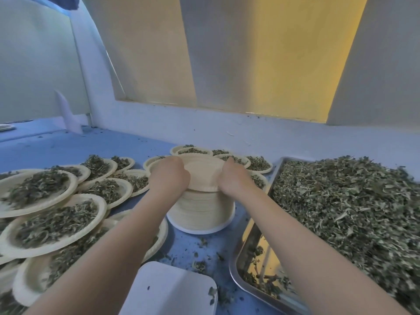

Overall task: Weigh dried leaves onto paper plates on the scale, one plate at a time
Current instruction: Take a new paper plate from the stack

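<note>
A tall stack of empty paper plates stands at the centre of the blue table. My left hand grips the left rim of the top plate, and my right hand pinches its right rim. That plate sits tilted and slightly lifted off the stack. A white scale lies at the near edge with a bare platform. A steel tray heaped with dried leaves is on the right.
Several leaf-filled paper plates overlap across the left of the table, and more of them sit behind the stack. Loose leaf crumbs dot the blue tabletop. A white wall runs along the back.
</note>
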Tool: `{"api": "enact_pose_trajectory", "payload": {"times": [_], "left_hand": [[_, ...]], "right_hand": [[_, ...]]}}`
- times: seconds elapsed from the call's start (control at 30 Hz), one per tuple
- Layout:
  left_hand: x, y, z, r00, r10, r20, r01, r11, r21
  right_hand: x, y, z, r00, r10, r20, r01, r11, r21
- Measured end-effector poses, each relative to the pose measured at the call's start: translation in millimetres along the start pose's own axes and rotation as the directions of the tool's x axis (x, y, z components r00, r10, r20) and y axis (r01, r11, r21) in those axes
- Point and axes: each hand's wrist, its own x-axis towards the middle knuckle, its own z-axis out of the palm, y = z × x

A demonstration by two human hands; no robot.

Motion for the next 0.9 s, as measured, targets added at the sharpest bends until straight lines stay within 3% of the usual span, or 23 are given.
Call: {"api": "enact_pose_trajectory", "payload": {"times": [0.37,0.67,0.9], "left_hand": [[-58.4,-13.2,-56.7,0.992,0.011,-0.128,-0.034,0.983,-0.178],[-168.5,-87.0,-33.6,0.990,-0.123,-0.066,0.099,0.951,-0.292],[-203.2,-114.7,-5.6,0.975,-0.199,-0.096,0.145,0.904,-0.402]], "right_hand": [[-65.1,-32.4,-38.6,0.984,-0.176,-0.008,0.176,0.981,0.080],[-184.0,-9.3,20.5,0.952,-0.299,0.057,0.281,0.935,0.217],[-200.5,3.8,58.7,0.951,-0.290,0.109,0.274,0.951,0.140]]}}
